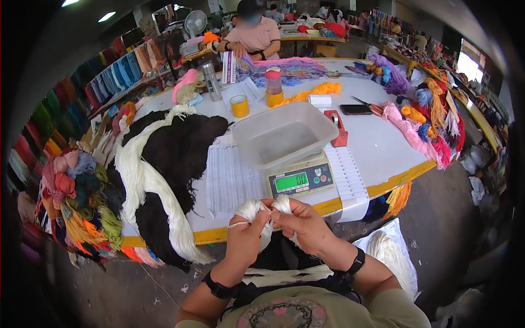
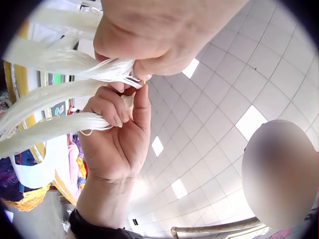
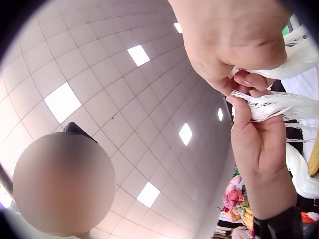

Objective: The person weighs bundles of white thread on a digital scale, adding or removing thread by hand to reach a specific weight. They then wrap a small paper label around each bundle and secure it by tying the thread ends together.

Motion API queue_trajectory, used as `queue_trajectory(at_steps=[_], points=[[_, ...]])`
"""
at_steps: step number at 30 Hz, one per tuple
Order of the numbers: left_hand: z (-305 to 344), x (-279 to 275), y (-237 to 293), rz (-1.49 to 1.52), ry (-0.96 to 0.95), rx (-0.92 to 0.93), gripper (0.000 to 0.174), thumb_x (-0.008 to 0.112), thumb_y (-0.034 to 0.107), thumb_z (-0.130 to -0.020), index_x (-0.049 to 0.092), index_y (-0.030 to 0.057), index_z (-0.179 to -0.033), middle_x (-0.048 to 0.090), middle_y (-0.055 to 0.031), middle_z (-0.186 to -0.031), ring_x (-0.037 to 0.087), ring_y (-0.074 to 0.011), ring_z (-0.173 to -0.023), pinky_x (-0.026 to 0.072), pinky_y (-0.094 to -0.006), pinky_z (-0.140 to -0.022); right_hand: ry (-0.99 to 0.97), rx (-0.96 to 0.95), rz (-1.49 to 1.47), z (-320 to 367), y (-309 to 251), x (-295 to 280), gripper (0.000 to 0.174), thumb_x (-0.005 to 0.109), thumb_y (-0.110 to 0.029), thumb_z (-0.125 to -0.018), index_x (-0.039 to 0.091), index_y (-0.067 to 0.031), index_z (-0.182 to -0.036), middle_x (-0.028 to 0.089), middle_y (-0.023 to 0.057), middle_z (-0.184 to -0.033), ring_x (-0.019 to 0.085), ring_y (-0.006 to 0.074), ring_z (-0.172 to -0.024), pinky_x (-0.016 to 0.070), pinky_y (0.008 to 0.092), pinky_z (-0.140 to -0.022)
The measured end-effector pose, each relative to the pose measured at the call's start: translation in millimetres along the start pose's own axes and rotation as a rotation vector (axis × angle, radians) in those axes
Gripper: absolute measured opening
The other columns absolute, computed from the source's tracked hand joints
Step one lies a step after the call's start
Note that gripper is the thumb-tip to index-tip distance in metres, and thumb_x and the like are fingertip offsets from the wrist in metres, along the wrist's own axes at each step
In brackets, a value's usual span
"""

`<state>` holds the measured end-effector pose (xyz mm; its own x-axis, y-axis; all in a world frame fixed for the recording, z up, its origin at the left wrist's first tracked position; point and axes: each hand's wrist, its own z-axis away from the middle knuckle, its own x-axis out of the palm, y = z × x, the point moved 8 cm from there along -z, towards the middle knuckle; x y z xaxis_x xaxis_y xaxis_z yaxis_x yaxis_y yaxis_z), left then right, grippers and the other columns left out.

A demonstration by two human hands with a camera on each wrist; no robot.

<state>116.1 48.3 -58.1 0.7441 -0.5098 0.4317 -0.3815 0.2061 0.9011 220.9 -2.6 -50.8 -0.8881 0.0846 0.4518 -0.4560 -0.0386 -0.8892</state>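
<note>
Both hands meet over the table's front edge, each with part of a white yarn skein (image 1: 250, 210) in its grip. My left hand (image 1: 244, 240) curls its fingers round one bunch, thumb toward the other hand. The right hand (image 1: 309, 229) holds a second bunch, and its thumb and forefinger pinch strands where the thumbs meet. In the left wrist view the white yarn (image 2: 55, 130) hangs from the curled fingers in thick loops. The right wrist view shows fine strands (image 3: 271, 105) drawn tight to the fingertips. Just beyond the hands stands a digital scale (image 1: 299, 177) reading about zero.
A grey plastic tub (image 1: 285, 134) sits on the scale. Printed sheets (image 1: 232, 180) lie left of it. Black yarn (image 1: 205, 136) with a white skein (image 1: 143, 169) across it covers the table's left side. Colourful yarns (image 1: 432, 120) lie at right, near a phone (image 1: 355, 110) and scissors (image 1: 367, 105).
</note>
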Motion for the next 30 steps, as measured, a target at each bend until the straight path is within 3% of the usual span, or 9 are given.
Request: queue_trajectory(at_steps=[6,8,13,14,16,18,22,25,30], points=[[3.0,-3.1,13.0,-0.292,-0.06,0.158,0.025,0.056,0.017,-0.096,0.06,-0.002,-0.113,0.066,-0.0061,-0.099,0.06,-0.012,-0.089,0.0472,-0.0258,-0.081,-0.034,0.127,-0.303,4.0,3.0,0.6,0.017,0.06,-0.015,-0.094,0.061,-0.0062,-0.108,0.052,-0.0048,-0.076,0.037,0.0035,-0.054,0.03,0.0198,-0.049],[8.4,-11.8,16.9,0.08,-0.029,-0.053,0.025,0.053,0.017,-0.097,0.06,-0.0037,-0.108,0.067,-0.0101,-0.098,0.063,-0.017,-0.088,0.0492,-0.0287,-0.082,-0.102,0.199,-0.163,11.7,7.8,-9.5,0.018,0.061,-0.02,-0.093,0.061,-0.0072,-0.106,0.051,-0.0053,-0.076,0.037,0.003,-0.057,0.0309,0.0201,-0.052],[32.7,-137.7,58.2,0.272,0.002,-0.14,0.019,0.057,0.024,-0.091,0.057,0.0075,-0.081,0.047,0.0016,-0.053,0.039,-0.0075,-0.036,0.0325,-0.0224,-0.032,-0.11,0.48,0.689,53.8,4.5,-94.6,0.031,0.066,-0.035,-0.09,0.066,-0.0074,-0.103,0.056,-0.0026,-0.075,0.045,0.0072,-0.063,0.0398,0.0236,-0.057],[40.6,-172.2,76.2,0.477,0.128,-0.009,0.021,0.053,0.023,-0.094,0.052,0.0088,-0.078,0.038,0.0044,-0.052,0.032,-0.005,-0.036,0.0298,-0.0207,-0.033,-0.065,0.208,0.934,53.2,-7.6,-124.0,0.032,0.066,-0.034,-0.09,0.067,-0.0048,-0.105,0.06,0.0008,-0.074,0.05,0.0131,-0.062,0.0455,0.0285,-0.061],[63.0,-221.6,117.5,0.825,0.167,0.344,0.039,0.049,0.027,-0.098,0.048,0.0032,-0.129,0.053,0.0006,-0.07,0.034,-0.0022,-0.042,0.0275,-0.0189,-0.037,0.386,0.081,1.187,70.3,-41.3,-173.8,0.03,0.067,-0.028,-0.087,0.066,-0.0024,-0.101,0.068,0.0175,-0.082,0.067,0.0276,-0.073,0.0509,0.0377,-0.067],[69.3,-180.7,136.9,0.993,-0.183,0.445,0.057,0.051,0.031,-0.098,0.033,0.0034,-0.145,0.064,-0.0045,-0.095,0.031,-0.0009,-0.043,0.0259,-0.0185,-0.039,0.507,0.115,1.498,72.1,-47.1,-178.9,0.028,0.066,-0.029,-0.086,0.065,-0.0028,-0.095,0.065,0.0234,-0.086,0.065,0.0361,-0.083,0.0509,0.0429,-0.071],[32.5,-73.8,58.4,0.389,-0.212,0.083,0.054,0.057,0.023,-0.095,0.038,0.0035,-0.142,0.055,-0.0145,-0.131,0.053,-0.0038,-0.069,0.0274,-0.0142,-0.043,-0.131,-0.082,1.361,42.2,-0.1,-46.0,0.026,0.064,-0.031,-0.086,0.061,-0.0052,-0.09,0.064,0.022,-0.082,0.062,0.041,-0.081,0.0487,0.0497,-0.072],[17.9,-4.0,20.1,-0.301,-0.372,0.118,0.045,0.063,0.02,-0.091,0.051,0.004,-0.131,0.056,-0.0162,-0.128,0.059,-0.0166,-0.105,0.0415,-0.0182,-0.055,-0.257,-0.146,1.3,32.2,-5.1,8.5,0.025,0.062,-0.029,-0.087,0.059,-0.0045,-0.087,0.065,0.0206,-0.083,0.062,0.0412,-0.081,0.0486,0.0496,-0.071],[25.9,16.1,-39.2,-0.392,-0.36,-0.213,0.034,0.059,0.015,-0.094,0.054,0.0026,-0.125,0.061,-0.0062,-0.097,0.057,-0.0101,-0.082,0.0451,-0.0248,-0.074,-0.144,-0.245,0.912,32.9,-11.4,-18.4,0.024,0.067,-0.026,-0.085,0.063,-0.0042,-0.093,0.064,0.0189,-0.079,0.064,0.0345,-0.08,0.0496,0.041,-0.072]])
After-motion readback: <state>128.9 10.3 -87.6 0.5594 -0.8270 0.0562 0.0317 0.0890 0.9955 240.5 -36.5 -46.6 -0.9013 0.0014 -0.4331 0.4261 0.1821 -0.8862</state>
